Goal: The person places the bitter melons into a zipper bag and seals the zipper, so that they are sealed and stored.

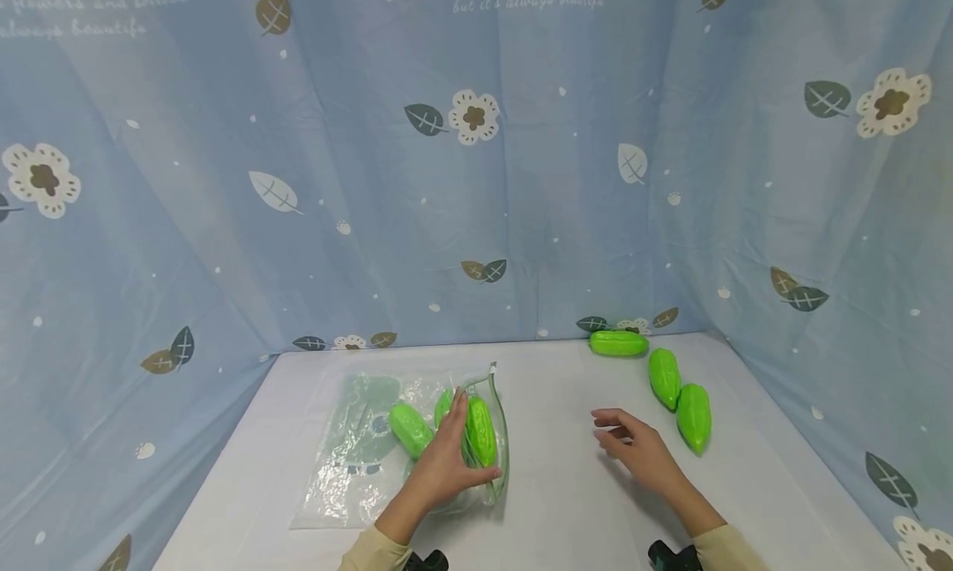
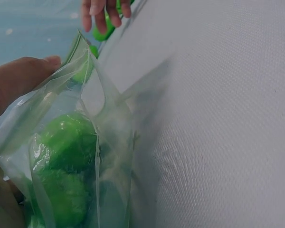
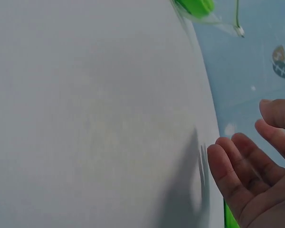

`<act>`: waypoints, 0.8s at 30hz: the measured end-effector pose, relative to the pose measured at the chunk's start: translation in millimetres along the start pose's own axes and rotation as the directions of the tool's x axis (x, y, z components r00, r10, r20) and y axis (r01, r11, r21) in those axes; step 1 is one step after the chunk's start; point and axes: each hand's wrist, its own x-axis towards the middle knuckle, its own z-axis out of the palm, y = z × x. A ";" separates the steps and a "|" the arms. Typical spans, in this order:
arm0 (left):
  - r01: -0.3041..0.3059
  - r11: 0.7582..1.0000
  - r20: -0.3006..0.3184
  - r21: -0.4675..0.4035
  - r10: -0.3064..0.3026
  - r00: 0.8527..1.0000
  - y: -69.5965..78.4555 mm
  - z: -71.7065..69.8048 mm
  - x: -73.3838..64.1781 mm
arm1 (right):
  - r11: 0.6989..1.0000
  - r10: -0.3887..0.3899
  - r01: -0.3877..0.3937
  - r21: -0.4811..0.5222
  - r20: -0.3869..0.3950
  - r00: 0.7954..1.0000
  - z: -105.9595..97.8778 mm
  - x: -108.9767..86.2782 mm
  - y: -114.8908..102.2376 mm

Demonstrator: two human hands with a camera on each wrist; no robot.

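Observation:
A clear zip bag (image 1: 350,488) with a green print lies on the left of the white table, its mouth to the right. My left hand (image 1: 444,459) grips the bag by its mouth, thumb and fingers spread apart. Inside are bright green, ridged cucumber-like vegetables (image 1: 481,432); in the left wrist view they press against the film (image 2: 69,142). Over the table on the right hovers my right hand (image 1: 640,451), fingers loosely bent and nothing in them. Nearest to it are two more green vegetables (image 1: 694,418), lying end to end.
Another green vegetable (image 1: 619,343) lies at the table's back edge, by the curtain. A blue curtain (image 1: 387,182) with flowers and leaves rises behind and on both sides of the white table (image 1: 558,505).

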 end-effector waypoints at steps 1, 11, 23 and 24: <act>0.000 1.000 0.000 0.001 0.000 1.000 -0.3 0.2 0.0 | 1.000 0.006 -0.006 -0.001 -0.007 1.000 -2.7 -0.8 1.4; 0.004 1.000 0.001 -0.003 -0.004 1.000 -1.5 1.5 -0.2 | 0.997 0.060 -0.063 -0.047 -0.064 0.996 -24.2 -7.9 12.4; 0.003 1.000 -0.003 0.004 -0.003 1.000 -0.9 0.1 -0.3 | 0.985 0.043 -0.077 -0.152 -0.210 0.977 -52.6 -22.0 23.6; 0.005 1.000 -0.003 0.003 -0.005 1.000 -1.0 0.2 -0.2 | 0.983 0.045 -0.083 -0.165 -0.221 0.974 -54.7 -22.7 25.0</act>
